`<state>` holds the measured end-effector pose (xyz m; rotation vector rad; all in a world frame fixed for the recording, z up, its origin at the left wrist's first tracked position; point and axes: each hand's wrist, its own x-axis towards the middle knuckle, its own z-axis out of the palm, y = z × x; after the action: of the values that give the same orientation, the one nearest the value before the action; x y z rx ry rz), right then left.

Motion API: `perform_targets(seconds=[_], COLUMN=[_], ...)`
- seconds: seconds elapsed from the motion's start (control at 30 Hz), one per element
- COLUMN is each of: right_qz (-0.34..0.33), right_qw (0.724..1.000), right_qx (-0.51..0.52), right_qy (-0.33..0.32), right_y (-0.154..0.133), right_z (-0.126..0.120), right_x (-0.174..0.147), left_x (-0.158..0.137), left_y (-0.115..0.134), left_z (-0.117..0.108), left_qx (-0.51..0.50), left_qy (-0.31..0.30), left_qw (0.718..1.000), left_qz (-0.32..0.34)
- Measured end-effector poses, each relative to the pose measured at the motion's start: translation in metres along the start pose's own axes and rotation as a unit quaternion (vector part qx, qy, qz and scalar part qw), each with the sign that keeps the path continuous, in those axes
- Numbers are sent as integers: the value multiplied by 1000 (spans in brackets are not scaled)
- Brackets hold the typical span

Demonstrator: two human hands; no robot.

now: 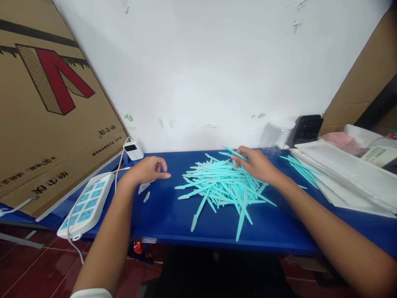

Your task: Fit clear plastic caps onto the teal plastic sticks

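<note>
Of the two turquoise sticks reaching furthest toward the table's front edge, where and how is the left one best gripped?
Probably pinch the left turquoise stick by its slim shaft, just behind the widened front tip, with the left hand coming from the front left. That stretch lies exposed outside the pile, while its far end runs in among other sticks.

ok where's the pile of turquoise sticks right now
The pile of turquoise sticks lies on the blue table, a little right of centre in the head view, between the left hand and the right hand at its back right edge.
</note>
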<state>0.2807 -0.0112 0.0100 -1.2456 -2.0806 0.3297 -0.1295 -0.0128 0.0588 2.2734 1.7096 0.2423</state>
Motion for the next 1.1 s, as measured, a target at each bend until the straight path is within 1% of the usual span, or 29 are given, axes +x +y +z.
perform_targets(seconds=[0.03, 0.07, 0.1, 0.13, 0.17, 0.23, 0.33, 0.4, 0.47, 0.5, 0.57, 0.6, 0.63, 0.7, 0.73, 0.77, 0.83, 0.9, 1.0, 1.1], right_qz=[0, -1, -2, -4, -5, -8, -11, -8, -4, -4, -7, -8, -7, 5, 12, 18, 24, 25, 21, 15], right_qw=[1000, 1000, 1000, 1000, 1000, 1000, 1000, 1000, 1000, 1000, 1000, 999, 999, 996, 995, 993, 990, 990, 993, 995], right_qx=[0, -1, -2, -3, -3, -3, -1, -2, 1, 6, 25, 38, 53, 85, 100, 114, 132, 137, 118, 100], right_qy=[0, 1, 3, 6, 8, 10, 10, 5, 1, -1, -1, -2, -5, -16, -23, -30, -35, -30, -19, -27], right_y=[0, 0, 0, 0, 0, 0, 0, 0, -1, -2, -5, -7, -9, -14, -16, -17, -19, -18, -16, -15], right_z=[0, 0, -1, -1, -1, -1, 0, 1, 1, 1, 1, 1, 0, 0, -1, -1, -2, -2, -3, -2], right_x=[0, 0, 0, 0, 0, 1, 1, 1, 1, 0, 0, 0, 0, 0, 0, 0, 0, 0, 1, 1], left_x=[-11, -22, -31, -39, -45, -51, -51, -47, -41, -38, -27, -20, -11, 9, 20, 31, 51, 67, 80, 84], left_y=[-9, -16, -23, -28, -33, -40, -45, -45, -39, -34, -18, -9, 2, 24, 34, 45, 62, 74, 82, 81], left_z=[-10, -17, -19, -18, -14, -1, 17, 23, 23, 22, 21, 21, 22, 27, 31, 35, 43, 53, 70, 87], left_qx=[27, 48, 63, 67, 65, 49, -6, -55, -96, -115, -176, -218, -270, -367, -396, -418, -457, -490, -527, -558], left_qy=[-40, -57, -75, -91, -102, -115, -120, -136, -145, -142, -111, -82, -46, 28, 52, 63, 63, 53, 49, 54], left_qw=[997, 991, 981, 973, 967, 966, 970, 972, 976, 979, 978, 971, 958, 922, 907, 895, 875, 857, 836, 821], left_qz=[-56, -114, -168, -203, -224, -228, -210, -184, -132, -93, 0, 47, 83, 124, 135, 140, 147, 151, 145, 103])
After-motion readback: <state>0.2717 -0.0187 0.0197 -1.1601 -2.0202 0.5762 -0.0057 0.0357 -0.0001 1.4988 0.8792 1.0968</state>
